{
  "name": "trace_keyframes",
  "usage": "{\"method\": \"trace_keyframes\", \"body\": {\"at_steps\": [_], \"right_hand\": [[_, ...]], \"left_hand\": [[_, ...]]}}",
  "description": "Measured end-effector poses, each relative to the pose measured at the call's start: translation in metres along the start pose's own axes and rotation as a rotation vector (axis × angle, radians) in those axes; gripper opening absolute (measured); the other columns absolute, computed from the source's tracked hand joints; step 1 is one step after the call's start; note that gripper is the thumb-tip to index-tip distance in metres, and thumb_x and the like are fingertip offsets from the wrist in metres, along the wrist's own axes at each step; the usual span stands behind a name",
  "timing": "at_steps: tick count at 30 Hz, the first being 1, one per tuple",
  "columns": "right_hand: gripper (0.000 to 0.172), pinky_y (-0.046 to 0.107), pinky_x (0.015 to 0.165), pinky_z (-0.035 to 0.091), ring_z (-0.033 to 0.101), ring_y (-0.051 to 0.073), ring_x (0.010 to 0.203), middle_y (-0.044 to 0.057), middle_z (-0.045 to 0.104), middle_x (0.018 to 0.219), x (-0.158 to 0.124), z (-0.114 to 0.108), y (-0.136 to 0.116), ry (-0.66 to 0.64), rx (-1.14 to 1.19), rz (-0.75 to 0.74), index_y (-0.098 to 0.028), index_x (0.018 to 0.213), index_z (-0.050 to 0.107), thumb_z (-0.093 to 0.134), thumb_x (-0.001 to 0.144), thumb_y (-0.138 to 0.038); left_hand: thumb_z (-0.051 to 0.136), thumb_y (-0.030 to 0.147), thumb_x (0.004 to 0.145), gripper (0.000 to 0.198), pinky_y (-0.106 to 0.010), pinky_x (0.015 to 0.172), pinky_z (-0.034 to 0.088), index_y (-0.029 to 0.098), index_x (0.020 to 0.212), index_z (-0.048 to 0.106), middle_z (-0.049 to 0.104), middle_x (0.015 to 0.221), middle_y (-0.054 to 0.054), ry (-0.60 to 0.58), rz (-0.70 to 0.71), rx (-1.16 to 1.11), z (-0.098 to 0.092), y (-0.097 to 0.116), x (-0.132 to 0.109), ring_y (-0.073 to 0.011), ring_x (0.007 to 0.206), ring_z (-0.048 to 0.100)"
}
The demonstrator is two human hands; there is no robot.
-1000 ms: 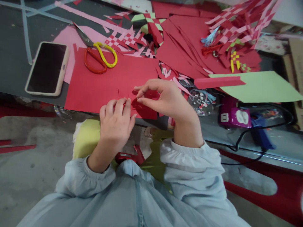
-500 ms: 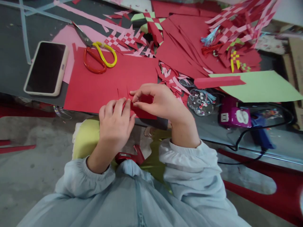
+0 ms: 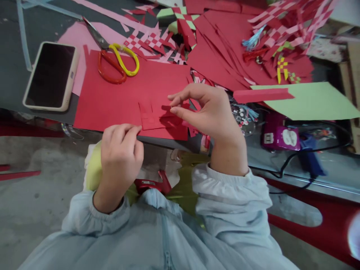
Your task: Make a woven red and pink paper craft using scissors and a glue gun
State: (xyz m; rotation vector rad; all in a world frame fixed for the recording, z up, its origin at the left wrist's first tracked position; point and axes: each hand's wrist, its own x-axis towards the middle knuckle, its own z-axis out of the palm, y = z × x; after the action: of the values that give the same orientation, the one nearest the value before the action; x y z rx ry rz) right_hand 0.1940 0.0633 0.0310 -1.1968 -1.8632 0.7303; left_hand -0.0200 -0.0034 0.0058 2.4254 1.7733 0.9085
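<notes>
A small piece of woven red paper strips (image 3: 152, 119) lies near the front edge of a larger red paper sheet (image 3: 112, 97). My left hand (image 3: 120, 150) has its fingers curled, with the fingertips at the woven piece's left front corner. Above its right side, my right hand (image 3: 208, 110) is raised with thumb and forefinger brought close together. Something tiny and pale shows between those fingertips, too small to name. Scissors (image 3: 112, 56) with one red and one yellow handle rest open on the back left of the sheet.
A phone (image 3: 50, 75) lies at the left. Pink and red woven scraps (image 3: 149, 43) and cut red sheets (image 3: 219, 52) spread behind. To the right are a dish of beads (image 3: 243, 120), green paper (image 3: 312, 101), a purple box (image 3: 281, 135) and a blue tool with a black cord (image 3: 312, 157).
My left hand has drawn left and toward me, off the woven piece's middle to its corner. My right hand has lifted up and to the right, uncovering more of the strips.
</notes>
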Motion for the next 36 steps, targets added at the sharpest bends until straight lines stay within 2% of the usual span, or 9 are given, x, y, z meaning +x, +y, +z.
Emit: {"method": "trace_keyframes", "body": {"at_steps": [5, 12, 16, 22, 29, 36], "right_hand": [[0.01, 0.034, 0.073, 0.05, 0.065, 0.017, 0.077, 0.002, 0.071, 0.08, 0.0, 0.001, -0.003, -0.028, -0.105, -0.006, -0.022, 0.076, 0.067, 0.068, 0.077, -0.013], [0.009, 0.031, 0.073, 0.046, 0.063, 0.017, 0.08, 0.004, 0.07, 0.082, 0.002, 0.023, -0.021, -0.28, -0.204, -0.007, -0.02, 0.077, 0.071, 0.064, 0.082, -0.017], [0.013, 0.03, 0.071, 0.043, 0.062, 0.017, 0.079, 0.005, 0.07, 0.081, 0.005, 0.033, -0.026, -0.323, -0.261, 0.016, -0.017, 0.077, 0.072, 0.061, 0.084, -0.017], [0.014, 0.029, 0.07, 0.042, 0.062, 0.017, 0.077, 0.006, 0.069, 0.08, 0.009, 0.036, -0.03, -0.368, -0.345, 0.061, -0.016, 0.077, 0.074, 0.061, 0.082, -0.014], [0.016, 0.031, 0.069, 0.042, 0.063, 0.018, 0.078, 0.005, 0.071, 0.081, 0.014, 0.036, -0.037, -0.416, -0.483, 0.098, -0.019, 0.077, 0.075, 0.061, 0.079, -0.011], [0.018, 0.03, 0.071, 0.045, 0.065, 0.018, 0.08, 0.004, 0.072, 0.086, 0.017, 0.033, -0.039, -0.477, -0.472, 0.111, -0.02, 0.082, 0.076, 0.06, 0.081, -0.012]], "left_hand": [[0.051, 0.01, 0.083, 0.034, -0.043, 0.093, 0.048, 0.014, 0.111, 0.071, 0.068, 0.102, -0.01, -0.096, 0.084, 0.002, -0.006, 0.0, -0.007, -0.0257, 0.099, 0.056], [0.051, 0.013, 0.084, 0.039, -0.042, 0.09, 0.048, 0.016, 0.119, 0.068, 0.063, 0.106, -0.012, -0.185, 0.064, 0.063, -0.009, 0.002, -0.01, -0.0268, 0.1, 0.052], [0.051, 0.015, 0.084, 0.044, -0.046, 0.088, 0.048, 0.016, 0.126, 0.064, 0.06, 0.111, -0.014, -0.222, 0.067, 0.079, -0.009, 0.001, -0.01, -0.0293, 0.102, 0.051], [0.053, 0.016, 0.084, 0.046, -0.048, 0.087, 0.048, 0.016, 0.129, 0.061, 0.059, 0.115, -0.016, -0.26, 0.057, 0.077, -0.008, 0.003, -0.012, -0.0305, 0.103, 0.052], [0.054, 0.017, 0.088, 0.046, -0.046, 0.097, 0.045, 0.016, 0.133, 0.057, 0.057, 0.124, -0.017, -0.141, 0.109, 0.09, -0.004, 0.002, -0.023, -0.0308, 0.116, 0.05], [0.055, 0.018, 0.087, 0.046, -0.045, 0.098, 0.046, 0.017, 0.133, 0.056, 0.056, 0.125, -0.015, -0.127, 0.082, 0.077, -0.002, 0.004, -0.025, -0.0306, 0.118, 0.049]]}}
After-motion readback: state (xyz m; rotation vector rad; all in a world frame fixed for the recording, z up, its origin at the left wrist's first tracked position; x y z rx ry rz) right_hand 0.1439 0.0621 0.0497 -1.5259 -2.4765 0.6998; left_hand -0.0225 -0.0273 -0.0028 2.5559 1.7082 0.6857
